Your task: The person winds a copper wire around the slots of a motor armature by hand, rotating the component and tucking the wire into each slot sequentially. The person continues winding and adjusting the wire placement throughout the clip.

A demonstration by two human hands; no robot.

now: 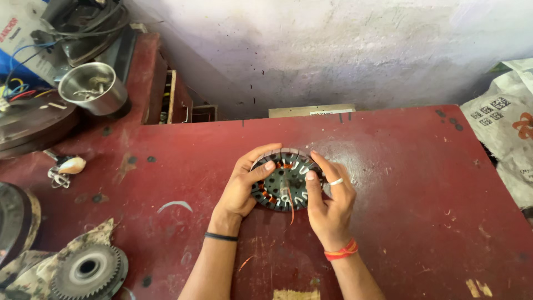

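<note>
Both hands are on a round fan-motor stator (284,180) lying flat mid red tabletop (411,183), shaft pointing up at the camera. Left hand (242,186) cups the left rim with its thumb over the slots, right hand (332,197) grips the right edge, thumb near the centre, so it sits square between them, neither one nearer. A thin copper wire (292,211) trails off toward the person. Steel cup (93,87) and a toothed gear (88,271) sit well off to the left.
</note>
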